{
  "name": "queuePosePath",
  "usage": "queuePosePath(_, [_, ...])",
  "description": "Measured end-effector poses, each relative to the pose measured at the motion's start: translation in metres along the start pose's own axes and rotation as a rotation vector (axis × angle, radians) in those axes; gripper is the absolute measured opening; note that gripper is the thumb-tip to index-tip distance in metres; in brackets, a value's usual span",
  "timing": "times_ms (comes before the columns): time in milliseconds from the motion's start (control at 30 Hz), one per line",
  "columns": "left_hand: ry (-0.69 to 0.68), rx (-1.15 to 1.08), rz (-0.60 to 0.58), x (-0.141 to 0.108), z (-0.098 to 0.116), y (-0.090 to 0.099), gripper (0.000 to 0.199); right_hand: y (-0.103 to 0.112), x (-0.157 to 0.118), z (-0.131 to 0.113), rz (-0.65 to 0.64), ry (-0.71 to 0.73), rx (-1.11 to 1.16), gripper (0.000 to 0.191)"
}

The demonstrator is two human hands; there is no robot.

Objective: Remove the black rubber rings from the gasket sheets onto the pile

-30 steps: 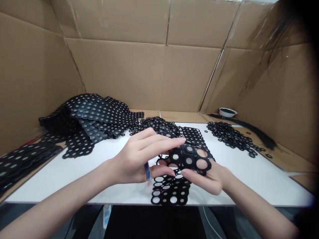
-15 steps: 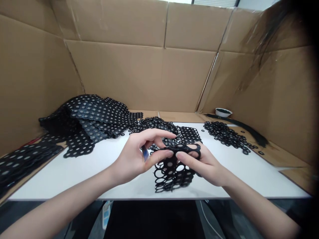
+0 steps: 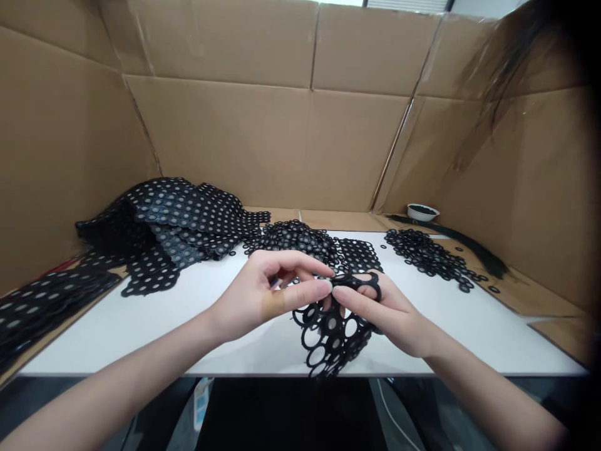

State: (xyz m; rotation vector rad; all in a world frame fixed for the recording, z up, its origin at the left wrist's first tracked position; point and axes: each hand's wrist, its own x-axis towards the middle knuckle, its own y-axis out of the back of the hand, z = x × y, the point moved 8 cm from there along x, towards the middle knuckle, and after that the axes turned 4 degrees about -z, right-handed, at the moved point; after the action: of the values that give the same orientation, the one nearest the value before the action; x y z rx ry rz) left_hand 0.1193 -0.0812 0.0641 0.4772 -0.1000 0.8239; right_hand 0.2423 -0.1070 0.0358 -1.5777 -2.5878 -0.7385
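Note:
A piece of black mesh made of joined rings [image 3: 333,341] hangs between my hands over the front of the white table. My right hand [image 3: 387,313] grips its upper edge, thumb on the near side, with some rings lying over the fingers. From the left, my left hand [image 3: 270,288] pinches the same edge between thumb and index finger, its thumb tip touching the right thumb tip. What exactly lies between the left fingertips is too small to make out apart from the mesh edge.
Behind my hands lies a heap of ring mesh [image 3: 298,238] beside a flat mesh piece [image 3: 359,254]. Loose black rings [image 3: 422,254] are scattered at right, near a bundle of black strands [image 3: 474,247] and a white bowl [image 3: 422,213]. Large folded mesh [image 3: 188,213] fills the left; cardboard walls [image 3: 263,144] enclose the table.
My left index finger has come down onto the mesh edge, closing the gap to the thumb. The hanging part of the mesh has swung and tilted, its lower end dropping slightly.

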Motion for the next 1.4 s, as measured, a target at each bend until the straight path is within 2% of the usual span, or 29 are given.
queuePosePath(233, [0.083,-0.332,-0.111,0.011,-0.013,-0.006,0.026,-0.001,-0.002,-0.005,-0.023,0.012,-0.111,0.037])
queuePosePath(367, [0.098,-0.401,-0.105,0.011,-0.016,-0.006,0.031,-0.002,-0.003,-0.007,-0.046,0.055,-0.161,0.035])
queuePosePath(500, [0.043,-0.436,-0.077,0.010,-0.014,-0.008,0.032,-0.005,-0.004,0.001,-0.077,0.029,-0.080,0.035])
queuePosePath(600, [0.026,-0.449,-0.043,0.014,-0.018,-0.005,0.029,-0.010,-0.002,-0.005,-0.125,0.108,-0.129,0.034])
queuePosePath(700, [-0.036,-0.420,0.113,0.025,-0.026,0.020,0.023,-0.012,-0.002,-0.014,-0.155,0.217,-0.202,0.033])
queuePosePath(767, [-0.103,-0.318,0.282,0.032,-0.035,0.047,0.018,-0.013,-0.001,-0.014,-0.165,0.223,-0.219,0.034])
queuePosePath(800, [-0.110,-0.260,0.316,0.037,-0.042,0.057,0.018,-0.012,0.000,-0.012,-0.159,0.214,-0.230,0.034])
queuePosePath(833, [-0.111,-0.164,0.346,0.043,-0.050,0.066,0.019,-0.011,0.001,-0.009,-0.146,0.205,-0.244,0.035])
queuePosePath(900, [-0.080,0.192,0.386,0.054,-0.068,0.079,0.020,-0.007,0.003,-0.001,-0.102,0.177,-0.262,0.034])
queuePosePath(933, [-0.044,0.415,0.373,0.060,-0.079,0.081,0.018,-0.005,0.005,0.004,-0.083,0.154,-0.260,0.035])
queuePosePath(967, [-0.020,0.480,0.334,0.067,-0.093,0.082,0.013,-0.004,0.007,0.009,-0.071,0.129,-0.249,0.035])
queuePosePath(1067, [0.018,0.560,0.251,0.082,-0.127,0.085,0.004,0.000,0.016,0.023,-0.054,0.059,-0.240,0.040])
queuePosePath(1133, [0.025,0.575,0.221,0.087,-0.137,0.087,0.002,0.004,0.023,0.030,-0.033,0.042,-0.289,0.043])
queuePosePath(1200, [0.006,0.563,0.221,0.087,-0.130,0.087,0.008,0.008,0.031,0.039,-0.012,0.027,-0.350,0.043])
queuePosePath(1267, [-0.038,0.520,0.203,0.083,-0.113,0.079,0.024,0.010,0.038,0.051,-0.015,0.010,-0.377,0.043])
queuePosePath(1300, [-0.069,0.484,0.160,0.080,-0.102,0.071,0.030,0.010,0.042,0.059,-0.028,0.003,-0.373,0.042])
queuePosePath(1400, [-0.162,0.345,-0.098,0.073,-0.079,0.031,0.032,0.007,0.048,0.079,-0.076,-0.002,-0.327,0.037])
